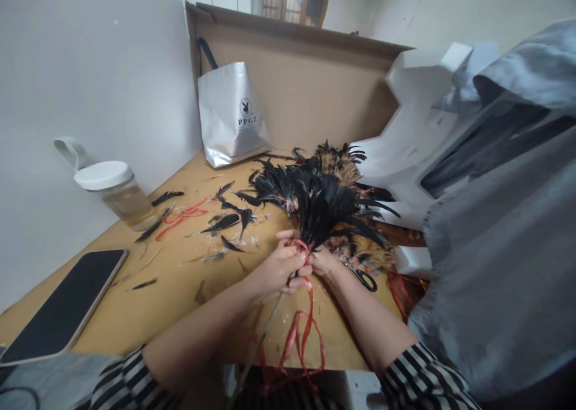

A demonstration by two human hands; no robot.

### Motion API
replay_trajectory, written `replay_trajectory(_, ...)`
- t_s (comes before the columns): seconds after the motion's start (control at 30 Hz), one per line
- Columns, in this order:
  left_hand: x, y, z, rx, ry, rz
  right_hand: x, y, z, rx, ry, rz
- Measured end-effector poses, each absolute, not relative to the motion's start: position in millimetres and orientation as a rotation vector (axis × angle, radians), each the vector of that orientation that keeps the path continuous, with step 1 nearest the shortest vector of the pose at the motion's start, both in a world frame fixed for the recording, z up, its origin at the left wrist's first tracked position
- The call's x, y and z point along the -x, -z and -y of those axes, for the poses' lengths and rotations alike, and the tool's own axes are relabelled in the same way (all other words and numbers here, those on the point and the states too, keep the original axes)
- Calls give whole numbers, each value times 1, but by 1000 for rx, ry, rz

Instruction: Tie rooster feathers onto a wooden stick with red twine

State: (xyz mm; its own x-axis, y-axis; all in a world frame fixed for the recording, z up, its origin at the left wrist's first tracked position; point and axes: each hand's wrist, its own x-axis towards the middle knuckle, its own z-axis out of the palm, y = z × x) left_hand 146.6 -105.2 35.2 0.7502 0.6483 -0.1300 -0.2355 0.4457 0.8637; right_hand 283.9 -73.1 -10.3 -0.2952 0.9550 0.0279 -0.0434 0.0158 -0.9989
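Note:
Close to the table's front edge, my left hand (283,267) is closed round the base of a bunch of black feathers (326,209). A red plastic ribbon (309,296) loops about that base and trails down over the edge. My right hand (321,262) is closed at the same spot from the other side, its fingertips partly hidden behind the bunch and my left fingers. Which hand carries the ribbon's end I cannot tell. Behind the bunch lie more black feathers (281,185) and brown feather bundles (339,161).
Scissors (366,281) lie right of my right wrist. Loose feathers (225,222) and red ribbon scraps (182,217) are scattered at left, near a lidded jar (128,200) and a phone (67,302). A silver bag (229,113) stands behind; grey cloth (499,248) hangs at right.

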Motion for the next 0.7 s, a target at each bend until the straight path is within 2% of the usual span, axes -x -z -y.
replay_trajectory(0.13, -140, -35, 95, -1041, -611, -545, -300, 9, 71, 1083, -1444, 1509)
replay_trajectory(0.27, -139, -25, 85, -1094, -680, -710, -316, -2, 70, 1159, -1321, 1616)
replay_trajectory(0.47, -143, -15, 76, -1077, -792, -875, -310, -18, 78, 1204, -961, 1994)
replay_trajectory(0.7, -149, -7, 76, -1020, -915, -870, -294, -31, 89, 1288, -534, 2127)
